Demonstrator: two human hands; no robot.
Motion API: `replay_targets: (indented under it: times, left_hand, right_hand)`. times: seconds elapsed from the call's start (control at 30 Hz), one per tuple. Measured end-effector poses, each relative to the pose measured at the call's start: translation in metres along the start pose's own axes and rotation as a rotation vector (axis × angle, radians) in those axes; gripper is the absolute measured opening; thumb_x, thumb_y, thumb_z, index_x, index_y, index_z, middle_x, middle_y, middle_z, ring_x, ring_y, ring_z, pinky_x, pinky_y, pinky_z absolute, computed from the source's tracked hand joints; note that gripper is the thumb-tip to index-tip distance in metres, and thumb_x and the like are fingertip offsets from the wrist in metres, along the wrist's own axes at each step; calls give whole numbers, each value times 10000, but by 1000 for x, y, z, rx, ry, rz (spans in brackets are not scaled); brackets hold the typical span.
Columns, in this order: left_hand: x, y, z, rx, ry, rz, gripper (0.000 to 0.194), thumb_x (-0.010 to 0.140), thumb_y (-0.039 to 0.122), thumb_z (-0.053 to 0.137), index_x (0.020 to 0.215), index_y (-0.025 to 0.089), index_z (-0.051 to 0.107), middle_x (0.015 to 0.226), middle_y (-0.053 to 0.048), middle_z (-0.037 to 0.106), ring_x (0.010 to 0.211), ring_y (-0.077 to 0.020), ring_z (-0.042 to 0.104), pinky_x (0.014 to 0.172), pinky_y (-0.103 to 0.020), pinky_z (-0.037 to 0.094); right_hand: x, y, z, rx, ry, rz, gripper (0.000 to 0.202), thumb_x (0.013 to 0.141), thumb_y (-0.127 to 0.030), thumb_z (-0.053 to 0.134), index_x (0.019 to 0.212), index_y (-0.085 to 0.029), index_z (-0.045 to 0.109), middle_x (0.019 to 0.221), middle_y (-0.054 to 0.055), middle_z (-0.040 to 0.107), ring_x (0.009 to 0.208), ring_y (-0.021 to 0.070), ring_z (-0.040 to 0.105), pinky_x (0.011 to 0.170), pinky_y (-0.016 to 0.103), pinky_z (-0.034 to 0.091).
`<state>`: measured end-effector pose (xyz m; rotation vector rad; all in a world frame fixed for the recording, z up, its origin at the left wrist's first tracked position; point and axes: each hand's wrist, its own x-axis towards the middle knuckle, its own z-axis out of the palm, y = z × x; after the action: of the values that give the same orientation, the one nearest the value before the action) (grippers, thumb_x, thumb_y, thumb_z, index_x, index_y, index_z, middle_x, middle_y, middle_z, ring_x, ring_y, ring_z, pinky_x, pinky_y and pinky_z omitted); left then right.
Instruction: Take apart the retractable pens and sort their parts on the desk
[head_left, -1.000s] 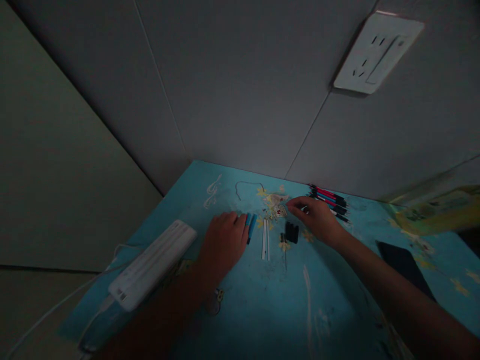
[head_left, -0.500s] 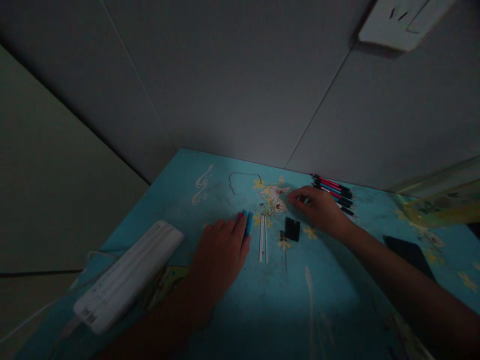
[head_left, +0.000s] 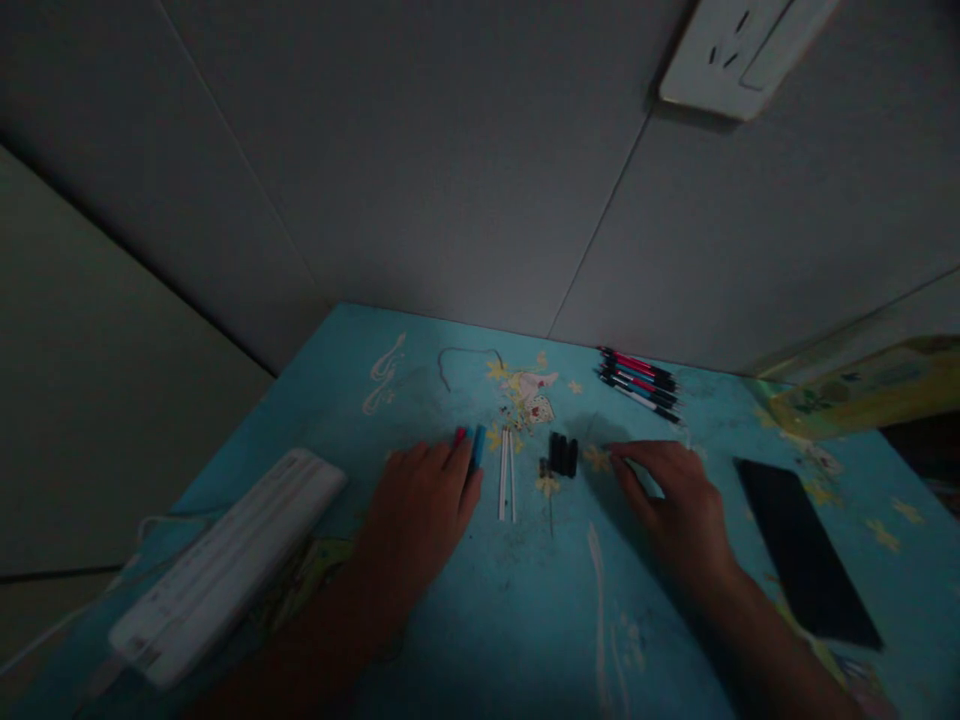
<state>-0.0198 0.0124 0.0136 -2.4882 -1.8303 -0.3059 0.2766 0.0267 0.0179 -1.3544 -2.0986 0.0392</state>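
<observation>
My left hand (head_left: 420, 505) lies on the table with its fingers curled over red and blue pen barrels (head_left: 478, 447), whose ends stick out past the fingers. To its right lie thin white pen refills (head_left: 503, 475) and, past them, short black tubes (head_left: 563, 455) side by side. My right hand (head_left: 671, 495) is just right of the black tubes, thumb and fingertips pinched together. Whatever is in that pinch is too small and dark to make out. Tiny loose parts (head_left: 514, 415) are scattered beyond the refills.
Several pens (head_left: 641, 385) lie in a row near the wall. A white power strip (head_left: 232, 565) is at the left, a dark flat phone-like slab (head_left: 806, 550) at the right. A yellow package (head_left: 862, 395) stands far right. A wall socket (head_left: 739, 55) is above.
My right hand has moved from the small parts near the wall back toward me, to the right of the black tubes. My left hand stays on the barrels. The view has shifted slightly right.
</observation>
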Motion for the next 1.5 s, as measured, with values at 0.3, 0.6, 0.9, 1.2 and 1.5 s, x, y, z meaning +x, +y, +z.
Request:
replay_targets:
  times: [0.3,0.6,0.9,1.2,1.5]
  left_hand:
    - [-3,5,5,-239,93,464,177,968,207,474,1009,170,642,767,-25,583,755,-184,543,724,-357,443]
    - [-15,13,3,-228,80,811,122,950,190,489,923,191,608,586,37,526,512,-129,468,484,-306,319]
    - [-16,16,2,-236,110,817,160,929,212,504,780,203,562,521,44,511,466,-119,454,452,-330,260]
    - [-16,17,-5,-281,114,869,198,921,212,510,726,204,542,493,47,492,442,-113,414,432,-326,250]
    - [-21,22,0,-284,75,874,212,929,189,498,730,202,569,505,33,503,459,-129,442,441,-326,297]
  right_hand:
    - [0,34,-11,-145,319,135,151,896,-254,633,1031,-208,682,946,63,694,865,222,636,846,388,487]
    - [-4,39,-5,-110,216,180,225,905,-318,616,1097,-213,666,936,58,679,858,223,640,820,377,493]
    - [-4,46,1,-82,217,179,235,910,-353,606,1091,-217,666,933,54,674,844,221,637,807,375,490]
    - [-4,42,5,-60,179,159,229,911,-350,607,1091,-221,666,940,51,675,843,218,640,807,375,495]
    - [-5,36,5,38,139,231,251,904,-375,611,1087,-217,675,943,51,684,847,219,643,810,382,503]
